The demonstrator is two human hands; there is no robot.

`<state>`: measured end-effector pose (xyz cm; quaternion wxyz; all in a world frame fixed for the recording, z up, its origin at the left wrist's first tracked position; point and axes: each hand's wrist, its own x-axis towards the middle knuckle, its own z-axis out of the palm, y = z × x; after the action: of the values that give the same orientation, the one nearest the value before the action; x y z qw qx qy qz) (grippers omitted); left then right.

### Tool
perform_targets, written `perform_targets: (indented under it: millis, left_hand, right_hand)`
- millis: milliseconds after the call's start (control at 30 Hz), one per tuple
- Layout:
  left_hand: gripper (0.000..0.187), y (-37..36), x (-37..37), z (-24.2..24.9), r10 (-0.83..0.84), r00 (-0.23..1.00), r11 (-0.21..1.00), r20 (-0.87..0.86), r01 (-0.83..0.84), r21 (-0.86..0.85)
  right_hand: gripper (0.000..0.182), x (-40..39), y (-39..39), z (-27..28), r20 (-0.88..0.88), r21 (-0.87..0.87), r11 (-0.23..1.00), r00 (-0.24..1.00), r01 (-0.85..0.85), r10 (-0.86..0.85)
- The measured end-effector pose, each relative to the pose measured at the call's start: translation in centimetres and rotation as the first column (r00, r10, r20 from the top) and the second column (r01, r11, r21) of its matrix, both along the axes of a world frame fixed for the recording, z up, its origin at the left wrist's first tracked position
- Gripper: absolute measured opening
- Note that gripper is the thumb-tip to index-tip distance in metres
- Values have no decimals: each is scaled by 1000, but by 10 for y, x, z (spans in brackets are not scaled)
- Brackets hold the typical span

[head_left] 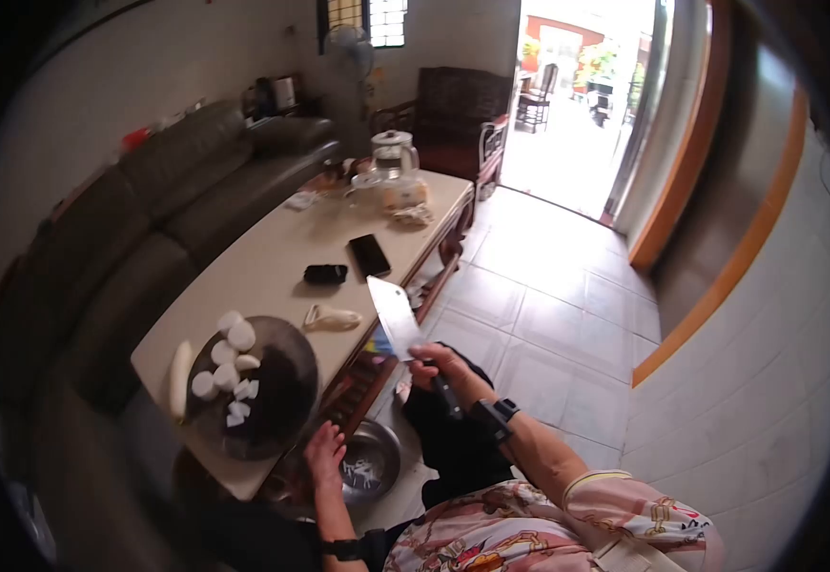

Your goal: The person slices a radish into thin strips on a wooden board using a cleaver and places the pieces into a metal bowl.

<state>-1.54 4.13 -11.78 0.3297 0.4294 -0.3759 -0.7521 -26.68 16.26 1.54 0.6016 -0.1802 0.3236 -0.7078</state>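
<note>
Two hands: both belong to one person seen from above, seated at a long pale desk [272, 262] in a tiled living room.
Right hand: the right hand [437, 367] has its fingers closed around the dark handle of a cleaver [394, 316], held off the desk's edge with the blade pointing up and away.
Cleaver: a broad, rectangular, flat steel blade, smooth and bright, clear of the food.
Left hand: the left hand [324, 454] hangs low at the near corner of the desk, fingers loosely spread and holding nothing, just beside a metal bowl [369, 464].
Metal bowl: round, shiny steel, down by the floor, with a few pale scraps inside; what they are is too small to tell.
Cutting board: a round, dark cutting board [286, 381] lies at the near end of the desk.
Work done: several white chunks [229, 367], thick rounds with smooth cut faces, lie on the board, so slicing looks well under way.
Work left: one long pale uncut piece [179, 378] lies along the board's left rim, apparently not yet cut.
Peeler: a light-coloured peeler [331, 318] rests on the desk beyond the board.
Farther along: two dark phones [369, 255] lie flat, and a clear kettle [394, 155] stands at the far end.
Surroundings: a grey leather sofa [195, 181] runs along the left of the desk.
</note>
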Motion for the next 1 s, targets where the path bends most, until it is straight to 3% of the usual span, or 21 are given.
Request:
perform_targets:
  millis: [467,600,800,1000]
  left_hand:
    - [36,0,-1,7,29,999,1000,27,-29,-2]
    - [34,-2,0,0,18,999,1000,37,-18,4]
    - [33,-1,-6,-2,-17,998,1000,53,16,14]
    - [33,2,-1,1,-13,997,1000,74,12,23]
  right_hand:
    - [13,-10,-3,0,2,-151,988,1000,-28,28]
    - [16,-3,10,18,-32,-135,990,998,47,-52]
    - [19,-6,28,15,-81,-227,971,995,-76,59]
    - [16,5,10,18,-178,-33,987,973,-156,148]
